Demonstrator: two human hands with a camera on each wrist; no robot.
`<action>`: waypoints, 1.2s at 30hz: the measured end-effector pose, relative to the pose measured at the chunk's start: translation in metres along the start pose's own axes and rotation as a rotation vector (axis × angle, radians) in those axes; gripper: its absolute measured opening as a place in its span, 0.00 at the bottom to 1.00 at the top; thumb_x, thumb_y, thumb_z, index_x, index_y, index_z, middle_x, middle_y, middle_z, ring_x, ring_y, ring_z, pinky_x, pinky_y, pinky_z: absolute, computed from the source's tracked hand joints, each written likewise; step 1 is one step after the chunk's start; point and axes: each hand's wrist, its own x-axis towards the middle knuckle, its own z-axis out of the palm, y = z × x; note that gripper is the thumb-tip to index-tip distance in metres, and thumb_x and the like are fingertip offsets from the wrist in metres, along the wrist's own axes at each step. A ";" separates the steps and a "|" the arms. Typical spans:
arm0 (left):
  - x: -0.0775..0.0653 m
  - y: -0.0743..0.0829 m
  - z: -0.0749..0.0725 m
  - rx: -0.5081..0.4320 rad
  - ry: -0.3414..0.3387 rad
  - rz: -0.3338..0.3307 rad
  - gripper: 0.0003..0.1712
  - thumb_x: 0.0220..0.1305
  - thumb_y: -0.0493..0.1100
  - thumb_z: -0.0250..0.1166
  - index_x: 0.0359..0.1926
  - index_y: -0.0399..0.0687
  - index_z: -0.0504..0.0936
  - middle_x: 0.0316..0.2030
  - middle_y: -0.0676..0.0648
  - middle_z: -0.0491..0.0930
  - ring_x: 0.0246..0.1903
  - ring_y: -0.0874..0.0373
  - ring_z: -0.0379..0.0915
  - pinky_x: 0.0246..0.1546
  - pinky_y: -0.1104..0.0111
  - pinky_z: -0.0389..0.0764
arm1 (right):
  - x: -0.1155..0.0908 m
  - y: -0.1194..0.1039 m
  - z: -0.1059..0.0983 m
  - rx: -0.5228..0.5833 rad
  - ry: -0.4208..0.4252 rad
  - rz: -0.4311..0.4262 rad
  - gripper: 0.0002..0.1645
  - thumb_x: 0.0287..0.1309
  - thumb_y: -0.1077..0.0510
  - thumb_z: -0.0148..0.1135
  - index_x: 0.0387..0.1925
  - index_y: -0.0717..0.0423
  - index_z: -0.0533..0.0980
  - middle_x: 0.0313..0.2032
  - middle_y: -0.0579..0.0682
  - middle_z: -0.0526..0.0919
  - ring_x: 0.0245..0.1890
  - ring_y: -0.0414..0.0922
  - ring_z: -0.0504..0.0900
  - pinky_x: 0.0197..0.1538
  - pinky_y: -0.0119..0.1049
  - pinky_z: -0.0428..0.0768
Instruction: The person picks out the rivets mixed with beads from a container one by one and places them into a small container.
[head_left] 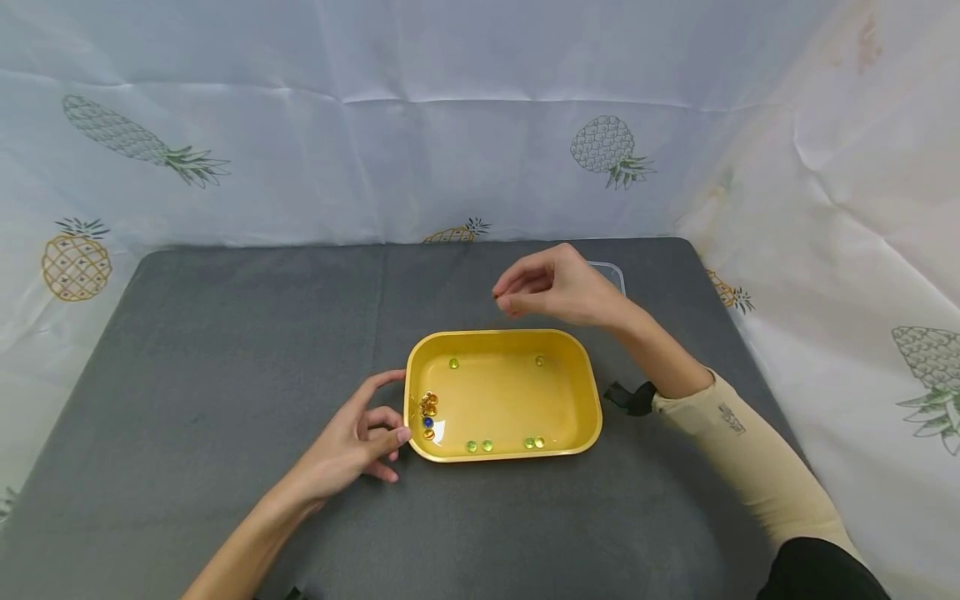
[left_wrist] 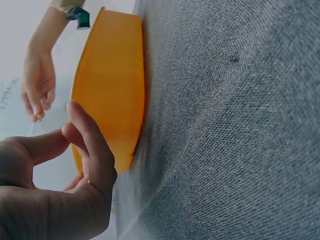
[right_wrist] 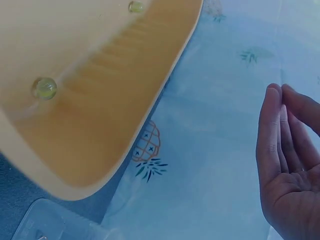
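My left hand point(head_left: 348, 442) rests at the left end of a yellow tray point(head_left: 502, 333), index finger and thumb at its rim. Near that end inside the tray sit several amber glass beads point(head_left: 430, 400) and a blue bead point(head_left: 427, 422). Several green glass beads point(head_left: 480, 446) lie along the near side, with a few more toward the far side. Above the tray's far rim, my right hand point(head_left: 558, 287) pinches a tiny brownish bead point(head_left: 495, 295) between thumb and fingertips. The fingers mostly hide that bead, and it does not show in the right wrist view.
A clear plastic box point(right_wrist: 55, 222) stands behind the tray, partly covered by the right hand in the head view. Grey cloth point(head_left: 285, 333) covers the table. White pineapple-print fabric point(head_left: 487, 150) hangs behind and at the sides.
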 end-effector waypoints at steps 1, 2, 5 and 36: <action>0.000 0.000 0.000 0.001 0.001 0.000 0.45 0.77 0.35 0.66 0.84 0.55 0.52 0.42 0.40 0.79 0.32 0.60 0.76 0.30 0.57 0.93 | -0.001 0.001 -0.001 0.000 0.009 0.004 0.10 0.67 0.65 0.74 0.49 0.63 0.88 0.44 0.62 0.93 0.38 0.45 0.95 0.48 0.42 0.94; 0.000 0.000 0.000 0.002 0.002 0.000 0.45 0.77 0.35 0.66 0.84 0.55 0.52 0.42 0.40 0.79 0.32 0.60 0.76 0.30 0.57 0.93 | -0.003 0.002 -0.003 0.003 0.017 0.010 0.10 0.68 0.64 0.74 0.49 0.63 0.88 0.43 0.61 0.93 0.38 0.44 0.94 0.48 0.41 0.94; 0.000 0.000 0.001 0.005 0.003 0.000 0.45 0.77 0.35 0.66 0.84 0.56 0.52 0.42 0.40 0.79 0.32 0.60 0.76 0.30 0.57 0.93 | -0.007 0.005 -0.007 0.005 0.047 0.022 0.11 0.68 0.63 0.74 0.50 0.62 0.88 0.43 0.60 0.93 0.38 0.44 0.94 0.49 0.40 0.94; -0.001 0.001 -0.001 0.000 -0.020 0.033 0.46 0.77 0.36 0.67 0.86 0.62 0.53 0.41 0.42 0.78 0.32 0.62 0.76 0.30 0.56 0.94 | -0.043 0.040 -0.045 0.040 0.269 0.145 0.15 0.69 0.60 0.74 0.53 0.63 0.87 0.40 0.46 0.93 0.39 0.45 0.94 0.48 0.37 0.93</action>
